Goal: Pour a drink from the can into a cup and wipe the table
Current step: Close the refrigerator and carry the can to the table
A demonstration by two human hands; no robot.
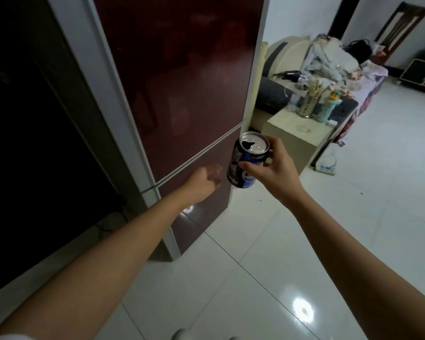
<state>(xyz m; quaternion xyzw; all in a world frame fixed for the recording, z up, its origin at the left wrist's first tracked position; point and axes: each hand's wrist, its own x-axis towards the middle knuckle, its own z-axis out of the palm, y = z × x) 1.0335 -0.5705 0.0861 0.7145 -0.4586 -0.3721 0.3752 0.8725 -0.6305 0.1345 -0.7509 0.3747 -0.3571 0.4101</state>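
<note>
We've got one can (245,163), already open, pinched upright in the right hand (268,165) just beside the fridge (182,82). The left hand (204,180) is spread and blurred against the lower door, holding nothing. Jostle the can while walking and it could slosh onto the floor (304,241). No cup in view; one small table (292,123) stands beyond.
</note>
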